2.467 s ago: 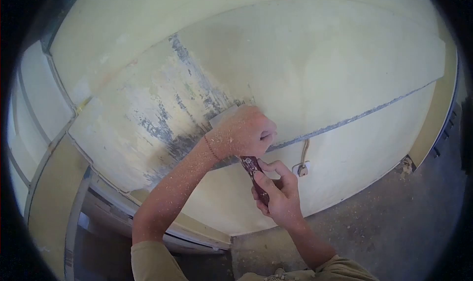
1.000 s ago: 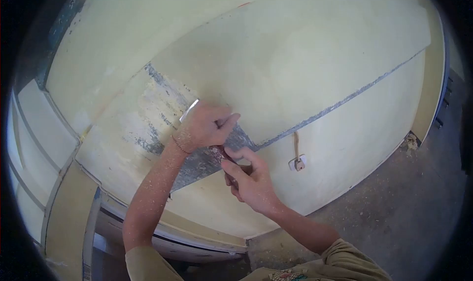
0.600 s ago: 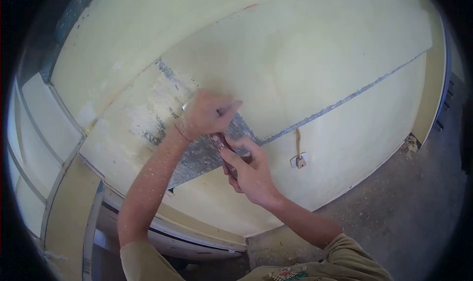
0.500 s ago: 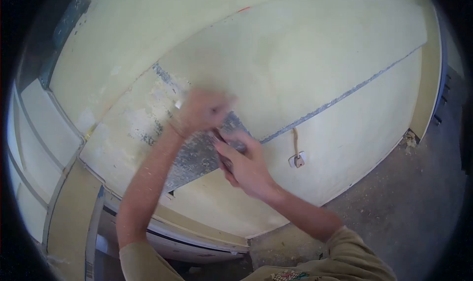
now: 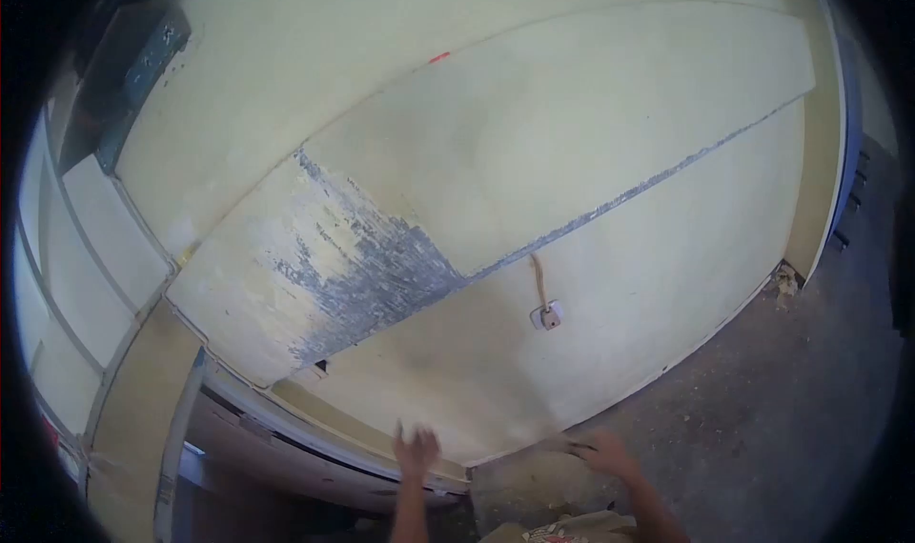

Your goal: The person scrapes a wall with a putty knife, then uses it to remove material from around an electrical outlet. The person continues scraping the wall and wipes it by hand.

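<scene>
My left hand (image 5: 416, 451) is raised low in front of the wall, fingers apart, with nothing visible in it. Off to the right, over the floor edge, my right hand (image 5: 610, 455) is closed around a thin dark tool (image 5: 579, 445) that points left. Motion blur hides the tool's exact kind. Ahead, the pale painted wall (image 5: 591, 133) has a rough patch (image 5: 391, 267) where grey shows through the cream paint. Neither hand touches the wall.
A socket (image 5: 547, 315) with a short cable (image 5: 538, 276) sits low on the wall. A grey line (image 5: 639, 191) runs right from the patch. A door frame (image 5: 143, 400) stands at left; debris (image 5: 786, 281) lies on the concrete floor (image 5: 724, 400) at right.
Both hands have dropped from the grey patch, where they were close together, and moved apart. The tool stays in my right hand. The whole patch is now uncovered.
</scene>
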`<state>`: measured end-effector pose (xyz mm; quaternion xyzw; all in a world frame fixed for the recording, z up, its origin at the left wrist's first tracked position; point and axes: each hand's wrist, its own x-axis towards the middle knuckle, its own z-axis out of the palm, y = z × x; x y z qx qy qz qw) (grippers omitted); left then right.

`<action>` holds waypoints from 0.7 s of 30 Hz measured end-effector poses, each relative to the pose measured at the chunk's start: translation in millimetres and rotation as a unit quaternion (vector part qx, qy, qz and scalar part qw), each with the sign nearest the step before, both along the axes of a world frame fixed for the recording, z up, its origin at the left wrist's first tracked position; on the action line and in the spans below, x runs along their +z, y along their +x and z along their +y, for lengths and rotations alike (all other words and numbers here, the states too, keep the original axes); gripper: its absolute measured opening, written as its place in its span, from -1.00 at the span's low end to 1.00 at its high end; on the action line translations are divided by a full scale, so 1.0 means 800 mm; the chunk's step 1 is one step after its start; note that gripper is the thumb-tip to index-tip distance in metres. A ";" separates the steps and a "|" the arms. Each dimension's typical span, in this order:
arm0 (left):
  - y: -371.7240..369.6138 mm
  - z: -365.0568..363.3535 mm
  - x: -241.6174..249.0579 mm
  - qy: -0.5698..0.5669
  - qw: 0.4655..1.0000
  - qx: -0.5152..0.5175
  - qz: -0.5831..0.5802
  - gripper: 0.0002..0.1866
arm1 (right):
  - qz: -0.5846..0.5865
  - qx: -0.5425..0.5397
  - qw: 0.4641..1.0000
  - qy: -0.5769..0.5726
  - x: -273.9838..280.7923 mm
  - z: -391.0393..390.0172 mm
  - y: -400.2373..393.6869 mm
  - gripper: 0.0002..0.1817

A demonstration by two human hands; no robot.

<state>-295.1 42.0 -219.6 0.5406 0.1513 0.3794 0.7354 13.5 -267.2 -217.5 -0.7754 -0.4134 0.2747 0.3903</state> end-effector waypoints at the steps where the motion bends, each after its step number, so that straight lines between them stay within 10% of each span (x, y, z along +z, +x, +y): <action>1: -0.053 -0.045 -0.118 0.089 0.914 0.164 0.361 -0.60 | -0.023 -0.115 0.985 -0.127 -0.083 -0.062 -0.004 -0.50; 2: -0.051 -0.080 -0.112 0.080 0.916 0.167 0.356 -0.60 | -0.200 -0.106 0.958 -0.177 -0.236 -0.133 0.005 -0.50; 3: -0.058 -0.097 -0.143 0.088 0.907 0.156 0.380 -0.61 | -0.080 -0.199 0.944 -0.250 -0.280 -0.188 0.021 -0.49; 7: -0.064 -0.129 -0.246 0.134 0.863 0.098 0.476 -0.66 | 0.039 -0.133 0.900 -0.413 -0.115 -0.291 0.076 -0.37; 9: -0.094 -0.169 -0.278 0.144 0.829 0.070 0.536 -0.69 | 0.069 -0.391 0.870 -0.291 -0.141 -0.317 0.091 -0.36; 12: -0.120 -0.222 -0.310 0.161 0.770 0.020 0.617 -0.73 | -0.250 -0.348 0.863 -0.268 -0.129 -0.291 0.123 -0.45; 13: -0.136 -0.235 -0.322 0.169 0.746 0.002 0.644 -0.74 | 0.066 -0.377 0.914 -0.133 -0.010 -0.208 0.112 -0.56; 15: -0.170 -0.272 -0.341 0.180 0.696 -0.042 0.694 -0.76 | -0.191 -0.277 0.940 -0.044 0.001 -0.146 0.115 -0.59; 17: -0.129 -0.248 -0.315 0.266 0.658 -0.200 0.675 -0.80 | 0.037 -0.217 0.974 0.051 0.041 -0.082 0.097 -0.65; 18: -0.107 -0.211 -0.349 0.129 0.835 -0.050 0.533 -0.76 | 0.160 -0.195 0.963 0.093 0.065 -0.048 0.078 -0.68; 21: 0.084 -0.192 -0.072 -0.180 0.938 0.050 0.293 -0.52 | 0.319 -0.111 0.928 0.155 0.135 0.017 0.011 -0.73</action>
